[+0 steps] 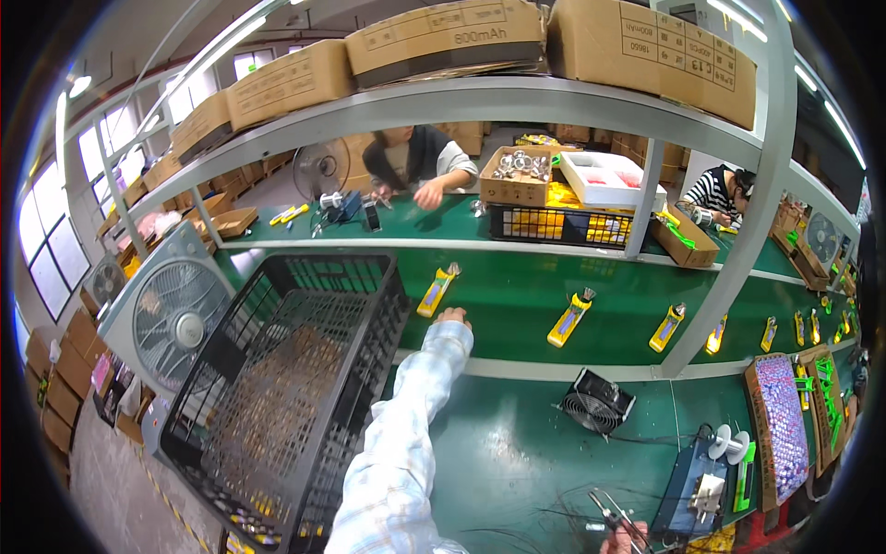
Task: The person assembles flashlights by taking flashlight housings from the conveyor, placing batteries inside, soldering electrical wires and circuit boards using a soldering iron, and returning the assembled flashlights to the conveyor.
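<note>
Left hand (453, 317): just beside the nearest yellow device (436, 292); I cannot tell whether it grips.
Right hand (628, 537): closed around a slim metal tool (605, 507).
Yellow device: slantwise on the green belt (512, 286).
Black crate (374, 355): left of the sleeve (406, 434).

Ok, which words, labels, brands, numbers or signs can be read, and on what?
I can't quote printed text, but it stands here:
Top right brown cardboard box: characters and numbers in a grid.
Top middle brown cardboard box: large number, smaller characters.
Brown cardboard box left of that: print too blurred.
Slim yellow pieces: any marks too small.
</note>
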### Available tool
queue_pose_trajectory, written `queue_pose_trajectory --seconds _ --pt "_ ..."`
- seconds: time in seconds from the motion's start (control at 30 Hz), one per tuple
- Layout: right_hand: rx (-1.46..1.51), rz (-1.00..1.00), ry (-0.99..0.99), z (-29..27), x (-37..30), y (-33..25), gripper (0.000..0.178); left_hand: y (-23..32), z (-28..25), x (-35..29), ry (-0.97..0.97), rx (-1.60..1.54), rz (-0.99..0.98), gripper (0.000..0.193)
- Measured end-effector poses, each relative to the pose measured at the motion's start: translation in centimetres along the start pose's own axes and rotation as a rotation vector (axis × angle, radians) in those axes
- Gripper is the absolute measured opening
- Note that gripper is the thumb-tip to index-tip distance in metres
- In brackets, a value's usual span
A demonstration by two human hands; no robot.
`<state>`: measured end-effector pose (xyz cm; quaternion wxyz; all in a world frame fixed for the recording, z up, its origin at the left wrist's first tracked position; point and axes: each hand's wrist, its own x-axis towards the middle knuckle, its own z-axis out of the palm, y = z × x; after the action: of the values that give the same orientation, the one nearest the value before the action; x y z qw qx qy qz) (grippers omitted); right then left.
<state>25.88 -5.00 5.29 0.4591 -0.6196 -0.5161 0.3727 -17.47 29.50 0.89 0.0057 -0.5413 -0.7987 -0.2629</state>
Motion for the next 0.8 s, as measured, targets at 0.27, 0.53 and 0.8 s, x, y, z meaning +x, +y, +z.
queue_pose_trajectory --seconds 0.27,0.53,0.8 --pt "0.400 0.297 0.096 0.2 1.3 -2.7 0.015 -4.5 7.3 12.0 0.319 0.424 -0.380 0.017" --pt "0.410 0.258 0.146 -0.4 0.6 -2.4 0.016 -3.5 4.6 9.8 -0.074 0.200 -0.287 0.043" --pt "0.387 0.081 0.056 -0.7 -1.5 -0.9 0.016 2.0 -3.2 -4.5 0.381 -0.303 0.158 0.048"
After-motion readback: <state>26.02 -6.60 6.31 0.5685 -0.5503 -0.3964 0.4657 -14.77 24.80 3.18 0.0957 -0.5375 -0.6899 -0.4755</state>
